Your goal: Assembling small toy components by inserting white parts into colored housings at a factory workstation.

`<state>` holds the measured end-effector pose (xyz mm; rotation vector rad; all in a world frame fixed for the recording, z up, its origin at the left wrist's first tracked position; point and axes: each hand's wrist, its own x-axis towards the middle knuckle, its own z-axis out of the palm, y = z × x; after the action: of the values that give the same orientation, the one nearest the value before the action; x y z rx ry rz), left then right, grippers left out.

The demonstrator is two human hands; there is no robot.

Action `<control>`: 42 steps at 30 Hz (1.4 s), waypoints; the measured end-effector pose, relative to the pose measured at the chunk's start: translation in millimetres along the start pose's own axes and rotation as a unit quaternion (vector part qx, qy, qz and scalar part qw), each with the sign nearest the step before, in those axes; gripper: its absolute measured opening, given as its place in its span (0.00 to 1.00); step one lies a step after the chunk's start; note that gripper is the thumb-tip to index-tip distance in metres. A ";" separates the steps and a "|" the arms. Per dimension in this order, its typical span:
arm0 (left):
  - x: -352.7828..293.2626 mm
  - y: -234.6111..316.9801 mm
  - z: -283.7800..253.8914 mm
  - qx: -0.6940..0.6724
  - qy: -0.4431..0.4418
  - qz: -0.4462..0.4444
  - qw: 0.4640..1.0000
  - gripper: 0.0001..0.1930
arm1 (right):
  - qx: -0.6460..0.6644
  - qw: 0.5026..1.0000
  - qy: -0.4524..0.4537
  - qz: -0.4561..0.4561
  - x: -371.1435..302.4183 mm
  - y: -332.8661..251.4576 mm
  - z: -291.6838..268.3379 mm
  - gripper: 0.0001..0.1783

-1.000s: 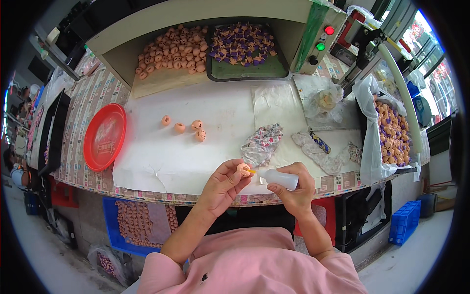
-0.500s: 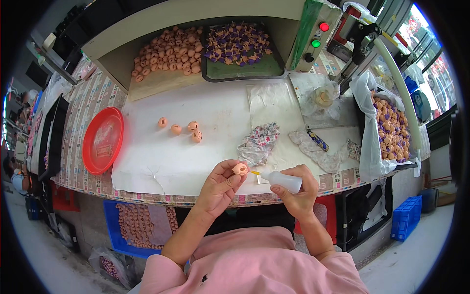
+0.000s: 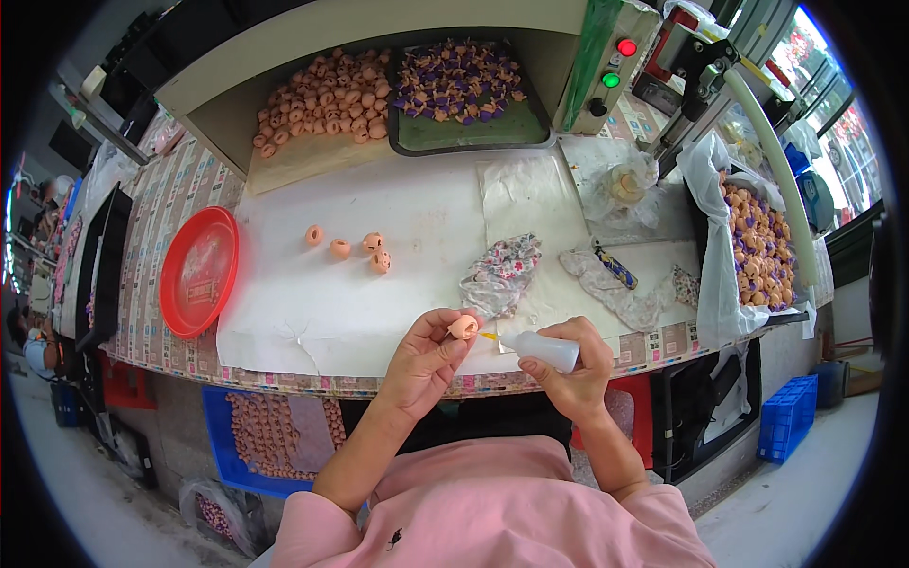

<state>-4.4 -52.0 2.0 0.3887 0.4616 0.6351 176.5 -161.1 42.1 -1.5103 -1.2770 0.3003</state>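
Observation:
Between the fingertips of my left hand (image 3: 425, 364) is a small hollow peach-coloured piece (image 3: 464, 328) with a dark opening. My right hand (image 3: 579, 370) is wrapped round a white squeeze bottle (image 3: 545, 350). The bottle lies nearly level, its thin yellow nozzle pointing left, close to the piece; whether the tip touches it I cannot tell. Several similar peach pieces (image 3: 340, 248) lie on the white sheet (image 3: 312, 293) beyond my left hand. A crumpled flowered cloth (image 3: 505, 272) rests just past my two hands.
A pile of peach pieces (image 3: 331, 99) and a dark tray (image 3: 464, 141) of purple-and-peach parts stand under the hood. At left lies a red round tray (image 3: 226, 275). A lined box (image 3: 719, 260) of assembled pieces is at right, near a printed tube (image 3: 616, 268).
My right hand and the squeeze bottle have shifted slightly left, with the nozzle nearer the peach piece. My left hand has barely moved.

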 end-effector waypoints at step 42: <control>20.0 104.1 -35.0 -0.059 -0.091 -0.039 0.993 0.20 | -0.226 0.953 -0.088 -0.181 285.7 73.7 87.7 0.18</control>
<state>-57.6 45.0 17.0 0.3111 0.2618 0.5436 263.4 133.0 67.7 -1.6075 -1.8240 -0.1100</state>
